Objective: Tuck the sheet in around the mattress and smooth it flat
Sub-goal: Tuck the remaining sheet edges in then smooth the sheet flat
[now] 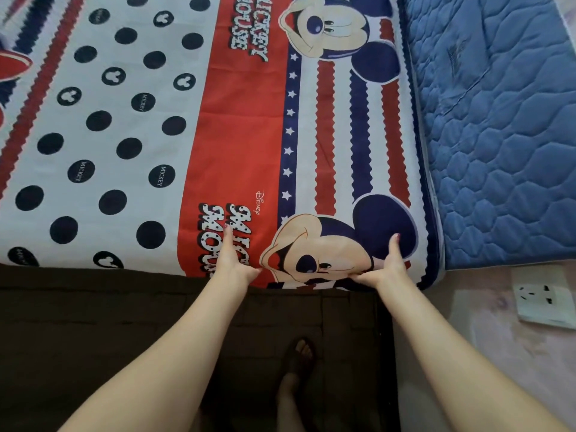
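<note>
A cartoon-printed sheet [243, 145] in red, white and navy, with black dots on its left part, lies spread over the mattress. Its blue quilted side [498, 135] shows bare on the right. My left hand [232, 260] lies flat on the sheet at the near edge, over the red band, fingers together and pointing away from me. My right hand [389, 266] lies flat on the printed face near the sheet's right corner, its thumb at the near edge. Both palms press on the fabric. The sheet looks mostly smooth.
A dark brown bed base [93, 322] runs below the mattress's near edge. My foot [299, 363] stands on the floor by it. At the right is a pale pink wall with a white socket [542, 299].
</note>
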